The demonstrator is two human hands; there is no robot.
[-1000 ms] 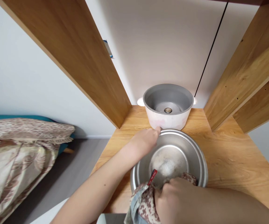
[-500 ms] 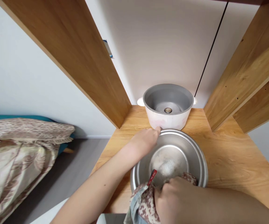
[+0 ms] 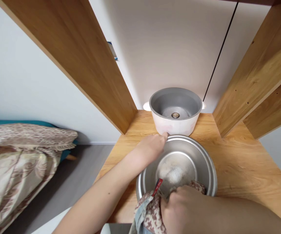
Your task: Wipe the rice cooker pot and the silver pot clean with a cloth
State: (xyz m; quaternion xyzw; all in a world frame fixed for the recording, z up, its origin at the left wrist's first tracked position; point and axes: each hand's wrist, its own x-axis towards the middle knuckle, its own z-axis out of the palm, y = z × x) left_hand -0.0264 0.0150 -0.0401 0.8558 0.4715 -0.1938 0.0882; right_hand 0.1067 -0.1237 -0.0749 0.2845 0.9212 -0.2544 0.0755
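A round metal lid or shallow basin lies on the wooden desk, with a raised ring and a scuffed patch at its middle. My left hand grips its far left rim, fingers closed over the edge. Bunched in my right hand is a brown and white patterned cloth with a grey-blue side and a red tag; the hand presses it against the near part of the metal. Some of the right fingers are hidden by the hand itself.
Just behind stands a white pot with a grey inside and side handles. Wooden posts rise left and right of the desk, against a pale wall. At far left is a patterned cover over teal furniture.
The cloth and its red tag have shifted slightly left and toward me with my right hand. My left hand and the metal piece stay where they were.
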